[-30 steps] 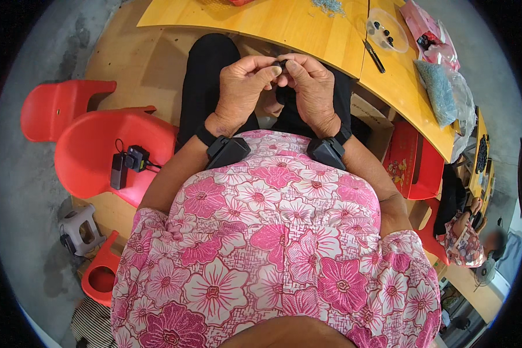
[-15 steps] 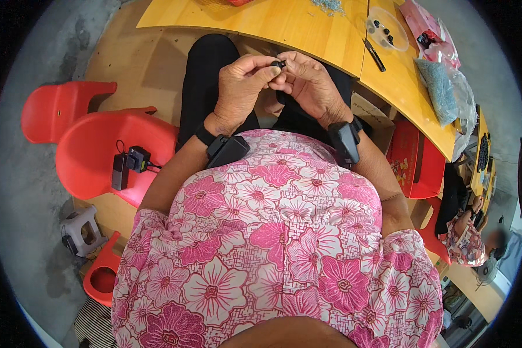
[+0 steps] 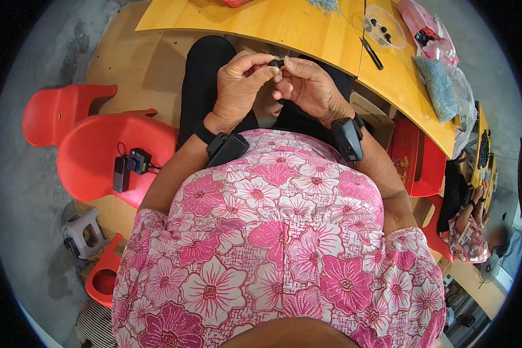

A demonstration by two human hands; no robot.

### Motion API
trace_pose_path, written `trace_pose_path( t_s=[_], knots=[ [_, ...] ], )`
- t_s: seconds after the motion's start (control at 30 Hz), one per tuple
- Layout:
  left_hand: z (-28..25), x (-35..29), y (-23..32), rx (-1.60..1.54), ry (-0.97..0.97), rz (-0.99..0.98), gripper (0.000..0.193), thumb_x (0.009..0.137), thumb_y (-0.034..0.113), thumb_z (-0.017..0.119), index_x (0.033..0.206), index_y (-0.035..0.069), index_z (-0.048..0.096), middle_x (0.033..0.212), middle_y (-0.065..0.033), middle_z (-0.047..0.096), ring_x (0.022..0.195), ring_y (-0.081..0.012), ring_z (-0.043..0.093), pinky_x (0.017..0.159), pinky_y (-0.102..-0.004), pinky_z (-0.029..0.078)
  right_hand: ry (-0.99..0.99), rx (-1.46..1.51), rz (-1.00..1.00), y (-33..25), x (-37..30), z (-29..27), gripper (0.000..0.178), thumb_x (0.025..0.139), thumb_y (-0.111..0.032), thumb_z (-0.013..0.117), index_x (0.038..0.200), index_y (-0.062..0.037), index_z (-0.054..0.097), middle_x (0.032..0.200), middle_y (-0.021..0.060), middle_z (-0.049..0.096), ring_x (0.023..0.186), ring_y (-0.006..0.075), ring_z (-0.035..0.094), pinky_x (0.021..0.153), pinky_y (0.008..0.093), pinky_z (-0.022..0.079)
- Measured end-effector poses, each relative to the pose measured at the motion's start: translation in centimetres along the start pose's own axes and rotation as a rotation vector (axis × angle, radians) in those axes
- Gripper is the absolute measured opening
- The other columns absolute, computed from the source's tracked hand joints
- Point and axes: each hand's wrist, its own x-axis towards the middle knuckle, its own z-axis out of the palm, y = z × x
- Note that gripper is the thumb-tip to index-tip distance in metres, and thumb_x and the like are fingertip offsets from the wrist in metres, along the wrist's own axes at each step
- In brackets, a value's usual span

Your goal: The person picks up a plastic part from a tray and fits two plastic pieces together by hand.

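Both hands meet above my lap, just short of the yellow table's front edge. Between the fingertips is a small black round part [image 3: 277,62], mostly covered by the fingers. My left hand [image 3: 240,87] is closed on it, pinching with thumb and forefinger. The thumb and forefinger of my right hand [image 3: 313,87] close on it from the other side, with the other fingers curled below. On the table, a clear round plastic dish [image 3: 395,36] holds several similar black parts. A black pen-like tool [image 3: 373,54] lies beside the dish.
The yellow table [image 3: 296,26] curves across the front. A bag of grey-blue small pieces [image 3: 435,87] and a pink bag [image 3: 420,23] lie at right. Left are red chairs [image 3: 93,156], one bearing black devices [image 3: 130,165]. Another person [image 3: 470,235] sits far right.
My right fingers have shifted a little around the black part, the lower ones slightly apart from the left hand. Both hands stay in nearly the same place. The other person's arms have moved up.
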Motion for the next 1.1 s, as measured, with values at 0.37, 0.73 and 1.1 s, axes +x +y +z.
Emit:
trace_pose_path(
  t_s=[0.37,0.73,1.1],
  knots=[
    [-0.1,-0.3,-1.0,0.001,0.03,-0.005,0.016,0.082,0.001,0.068,0.097,0.002,0.066,0.084,0.0007,0.057,0.074,-0.0057,0.052,0.069,-0.0188,0.045,0.089,-0.038,-0.017,0.6,0.1,1.1,0.027,0.094,-0.027,0.054,0.087,-0.0023,0.058,0.074,0.0016,0.053,0.06,0.0129,0.056,0.062,0.0258,0.051],
    [-0.5,-0.3,-0.8,0.229,0.025,0.123,0.015,0.08,0.0,0.068,0.095,0.003,0.067,0.081,0.0017,0.056,0.073,-0.0053,0.051,0.065,-0.0197,0.044,0.101,-0.029,0.004,0.4,-0.2,1.5,0.026,0.096,-0.026,0.05,0.09,-0.0018,0.057,0.076,0.0003,0.049,0.062,0.0096,0.048,0.059,0.0254,0.05],
    [-0.1,-0.6,0.5,-0.127,-0.182,-0.193,0.032,0.089,0.014,0.062,0.116,-0.002,0.055,0.083,-0.0024,0.061,0.074,-0.0047,0.057,0.062,-0.0181,0.049,0.042,-0.184,-0.07,0.7,-0.6,1.6,0.028,0.097,-0.026,0.046,0.104,0.0001,0.052,0.083,0.0042,0.052,0.067,0.0112,0.052,0.061,0.0244,0.05]
  ],
)
